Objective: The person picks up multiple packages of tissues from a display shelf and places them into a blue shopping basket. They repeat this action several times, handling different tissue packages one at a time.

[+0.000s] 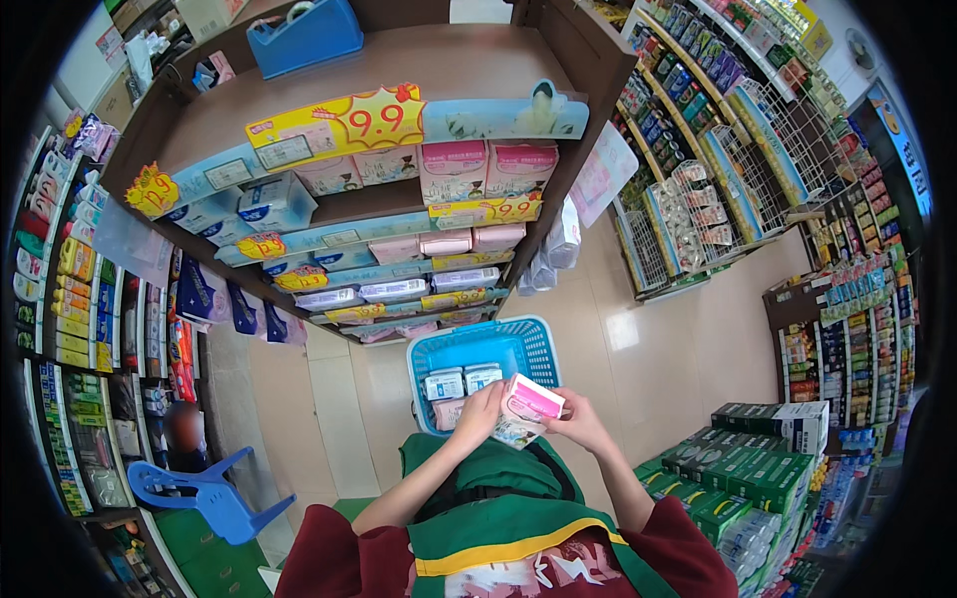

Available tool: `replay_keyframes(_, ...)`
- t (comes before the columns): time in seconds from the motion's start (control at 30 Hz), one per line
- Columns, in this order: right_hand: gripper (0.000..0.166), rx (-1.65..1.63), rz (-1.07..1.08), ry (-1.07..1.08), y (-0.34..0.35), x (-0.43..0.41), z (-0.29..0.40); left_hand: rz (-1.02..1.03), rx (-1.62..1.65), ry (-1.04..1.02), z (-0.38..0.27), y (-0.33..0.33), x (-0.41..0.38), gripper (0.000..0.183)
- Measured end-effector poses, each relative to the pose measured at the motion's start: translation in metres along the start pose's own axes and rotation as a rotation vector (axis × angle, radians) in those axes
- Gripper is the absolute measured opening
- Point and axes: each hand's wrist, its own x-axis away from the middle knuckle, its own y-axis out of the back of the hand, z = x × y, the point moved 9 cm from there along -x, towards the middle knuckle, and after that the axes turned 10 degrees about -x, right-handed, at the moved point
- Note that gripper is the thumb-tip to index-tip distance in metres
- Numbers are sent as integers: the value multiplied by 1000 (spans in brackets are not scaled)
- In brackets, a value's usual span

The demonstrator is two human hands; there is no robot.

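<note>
Between my left hand (481, 411) and my right hand (577, 421) is a pink-and-white packet (523, 411), gripped at both sides and tilted. It is held just over the near right part of a blue plastic basket (484, 327), which stands on the floor in front of me. White-and-blue packs (445, 384) and a pink pack (448, 413) lie in the basket. Part of its inside is hidden by my hands and the held packet. Similar pink-and-white packets (454, 170) stand on the shelf unit beyond the basket.
A brown shelf unit (448, 63) with price signs rises ahead, a blue tape dispenser (306, 37) on top. Wire racks (748, 179) stand at right. Stacked green cartons (755, 471) are at lower right, a blue plastic chair (217, 497) at lower left. Part of a person (185, 433) shows behind it.
</note>
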Motion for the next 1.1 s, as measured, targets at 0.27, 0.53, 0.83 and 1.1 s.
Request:
replay_keyframes(0.27, 38, 469, -219, 71, 38, -8, -47, 121, -86, -48, 41, -76, -12, 31)
replay_keyframes(0.53, 41, 509, -146, 223, 52, -64, -168, 207, -563, -233, 100, -147, -17, 48)
replay_keyframes(0.83, 41, 705, 21, -161, 45, -121, -280, 325, -859, -224, 211, -207, -50, 43)
replay_keyframes(1.1, 34, 975, 157, -251, 16, -148, -360, 461, -1001, -179, 258, -226, -52, 23)
